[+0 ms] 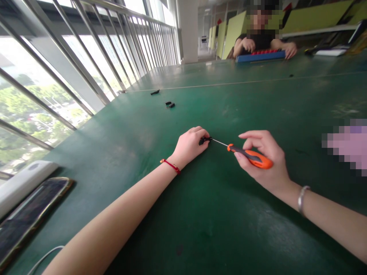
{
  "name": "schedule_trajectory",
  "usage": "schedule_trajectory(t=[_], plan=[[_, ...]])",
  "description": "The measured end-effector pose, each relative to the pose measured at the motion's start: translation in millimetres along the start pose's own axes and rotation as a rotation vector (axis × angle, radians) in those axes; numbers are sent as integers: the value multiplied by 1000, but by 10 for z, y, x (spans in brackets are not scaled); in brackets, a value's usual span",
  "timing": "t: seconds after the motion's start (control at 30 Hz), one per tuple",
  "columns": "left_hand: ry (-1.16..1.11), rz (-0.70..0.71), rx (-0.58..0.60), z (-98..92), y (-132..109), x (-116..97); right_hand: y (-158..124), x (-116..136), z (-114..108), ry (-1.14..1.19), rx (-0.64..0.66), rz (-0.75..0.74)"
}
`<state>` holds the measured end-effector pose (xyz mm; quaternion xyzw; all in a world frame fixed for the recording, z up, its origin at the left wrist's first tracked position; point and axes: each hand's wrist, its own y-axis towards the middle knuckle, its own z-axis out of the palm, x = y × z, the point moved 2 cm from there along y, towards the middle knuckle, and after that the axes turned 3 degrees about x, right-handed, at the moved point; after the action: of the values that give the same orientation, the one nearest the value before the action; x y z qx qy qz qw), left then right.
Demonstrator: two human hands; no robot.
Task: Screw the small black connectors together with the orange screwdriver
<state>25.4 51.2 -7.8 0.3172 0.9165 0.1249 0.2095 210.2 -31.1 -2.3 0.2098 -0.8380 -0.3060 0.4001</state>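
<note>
My left hand (189,145) rests on the green table (218,214) and pinches a small black part (204,140) against the surface. My right hand (262,158) grips an orange and grey screwdriver (252,157). Its thin metal shaft points left, and the tip meets the black part. A red string bracelet sits on my left wrist and a silver bangle on my right.
Two small black parts (170,104) and another black piece (155,92) lie farther back on the table. A phone (27,214) and a white device (23,181) lie at the near left by the window railing. A person at the far end handles a blue tray (260,56).
</note>
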Motion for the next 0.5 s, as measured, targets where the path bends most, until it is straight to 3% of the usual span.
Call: schedule_trajectory(t=[0.07, 0.2, 0.37, 0.5], plan=[[0, -2, 1, -1, 2, 0, 0, 7, 3, -48, 26, 6], [4, 1, 4, -1, 5, -2, 4, 8, -15, 20, -80, 4], [0, -6, 0, 3, 2, -1, 3, -20, 10, -4, 21, 40], [-3, -1, -2, 2, 2, -1, -2, -27, -6, 36, -67, 25]])
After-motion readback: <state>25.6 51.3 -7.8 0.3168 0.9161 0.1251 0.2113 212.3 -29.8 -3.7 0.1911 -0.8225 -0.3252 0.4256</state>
